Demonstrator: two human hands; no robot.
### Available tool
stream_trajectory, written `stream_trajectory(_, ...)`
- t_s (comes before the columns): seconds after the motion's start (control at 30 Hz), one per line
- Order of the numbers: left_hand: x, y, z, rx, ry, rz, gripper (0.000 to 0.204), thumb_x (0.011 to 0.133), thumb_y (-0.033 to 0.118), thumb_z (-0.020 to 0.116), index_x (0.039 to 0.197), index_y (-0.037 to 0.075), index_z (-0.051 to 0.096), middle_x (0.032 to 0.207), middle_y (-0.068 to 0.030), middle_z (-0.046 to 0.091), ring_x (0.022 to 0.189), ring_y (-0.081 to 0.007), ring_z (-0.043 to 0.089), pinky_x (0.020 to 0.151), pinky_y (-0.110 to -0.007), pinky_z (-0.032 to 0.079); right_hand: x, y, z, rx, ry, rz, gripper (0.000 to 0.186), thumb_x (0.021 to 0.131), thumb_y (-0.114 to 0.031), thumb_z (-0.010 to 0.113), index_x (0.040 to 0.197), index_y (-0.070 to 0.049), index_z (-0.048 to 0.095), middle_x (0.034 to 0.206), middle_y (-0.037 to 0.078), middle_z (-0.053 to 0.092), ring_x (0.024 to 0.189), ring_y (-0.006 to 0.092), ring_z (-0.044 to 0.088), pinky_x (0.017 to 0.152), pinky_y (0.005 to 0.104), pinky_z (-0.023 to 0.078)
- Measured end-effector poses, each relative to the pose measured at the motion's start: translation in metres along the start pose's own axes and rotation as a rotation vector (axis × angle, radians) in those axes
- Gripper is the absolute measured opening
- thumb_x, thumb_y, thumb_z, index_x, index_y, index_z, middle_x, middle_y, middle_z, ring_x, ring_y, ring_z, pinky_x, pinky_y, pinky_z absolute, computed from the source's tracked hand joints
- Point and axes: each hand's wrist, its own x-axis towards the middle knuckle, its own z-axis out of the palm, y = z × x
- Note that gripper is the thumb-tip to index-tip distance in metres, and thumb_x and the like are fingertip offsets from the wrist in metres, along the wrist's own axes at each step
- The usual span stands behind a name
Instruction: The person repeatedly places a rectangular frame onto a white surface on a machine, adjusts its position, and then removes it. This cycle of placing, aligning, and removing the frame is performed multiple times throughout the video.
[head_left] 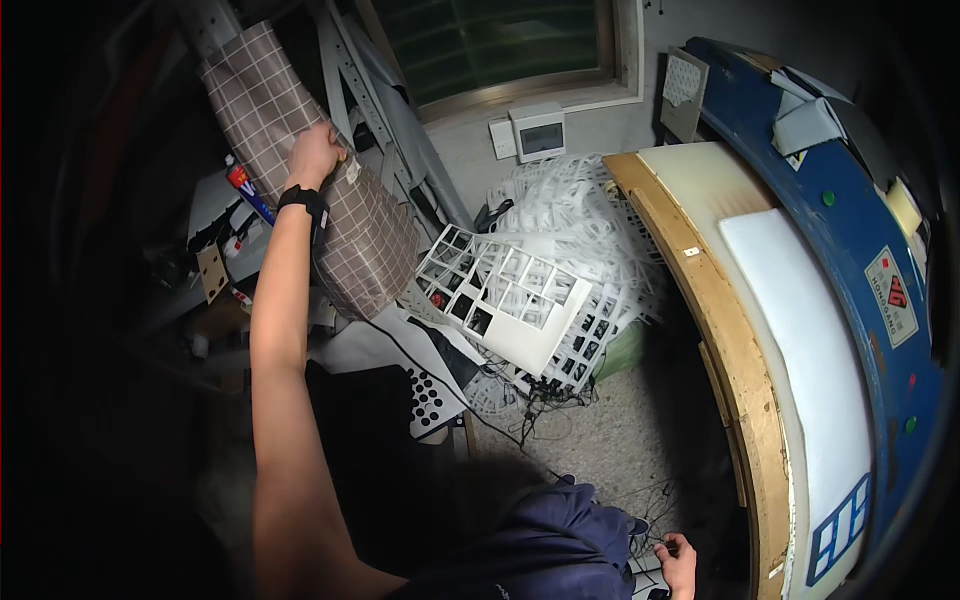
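My left arm, with a black watch (303, 200) on the wrist, reaches up and forward. The left hand (316, 156) is closed against a brown cloth cover with white checks (365, 230), which hangs long and slanted. A small pale tag-like piece lies beside its fingers. Low at the right, my right hand (680, 562) has its fingers curled in, near thin dark wires (650, 510) and a pale object (648, 578). What these fingers hold, if anything, is hidden. Between the hands, a white cut-out sheet with rectangular openings (530, 335) leans on a white heap.
A large heap of white cut-out scraps (570, 215) sits under the window (500, 50). The blue machine (850, 200) with a wood-edged table (690, 250) curves along the right, a white sheet (790, 300) on it. A black cable (420, 365) crosses the middle.
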Motion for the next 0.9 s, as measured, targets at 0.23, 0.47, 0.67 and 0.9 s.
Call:
stream_trajectory(0.23, -0.009, 0.0, 0.023, 0.059, 0.114, -0.047, 0.02, 0.079, 0.014, 0.067, 0.097, 0.006, 0.07, 0.103, -0.0187, 0.07, 0.099, -0.04, 0.066, 0.079, -0.049, 0.052, -0.002, -0.005, 0.011, -0.008, -0.019, -0.025, 0.026, 0.08, -0.008, 0.075, 0.102, 0.003, 0.067, 0.077, 0.011, 0.069, 0.072, 0.0134, 0.065, 0.068, 0.0303, 0.053)
stream_trajectory(0.47, -0.25, 0.119, 0.015, -0.845, -0.43, 0.18, 0.012, 0.091, 0.01, 0.069, 0.1, 0.002, 0.068, 0.088, -0.0015, 0.066, 0.065, -0.006, 0.056, 0.064, -0.024, 0.049, 0.01, -0.031, 0.001, -0.007, -0.077, -0.122, 0.033, 0.088, -0.025, 0.071, 0.109, 0.001, 0.065, 0.083, 0.013, 0.066, 0.076, 0.0237, 0.063, 0.072, 0.0353, 0.05)
stream_trajectory(0.67, -0.483, 0.18, 0.12, -0.925, -1.06, 1.053, 0.016, 0.094, 0.009, 0.056, 0.108, 0.002, 0.06, 0.094, -0.0157, 0.064, 0.086, -0.0358, 0.063, 0.076, -0.042, 0.052, 0.005, -0.086, 0.012, 0.087, -0.524, -0.171, 0.044, 0.096, -0.038, 0.063, 0.122, -0.003, 0.061, 0.111, 0.016, 0.07, 0.104, 0.0295, 0.066, 0.09, 0.0387, 0.05)
stream_trajectory(0.9, -0.54, 0.15, 0.106, -0.478, -1.95, 0.419, 0.029, 0.092, 0.026, 0.067, 0.093, -0.003, 0.068, 0.071, -0.0103, 0.065, 0.067, -0.0086, 0.058, 0.061, -0.031, 0.048, -0.01, -0.115, -0.001, 0.019, -0.584, -0.212, 0.015, 0.091, -0.011, 0.062, 0.104, -0.004, 0.066, 0.094, 0.017, 0.069, 0.087, 0.0342, 0.068, 0.076, 0.0399, 0.053)
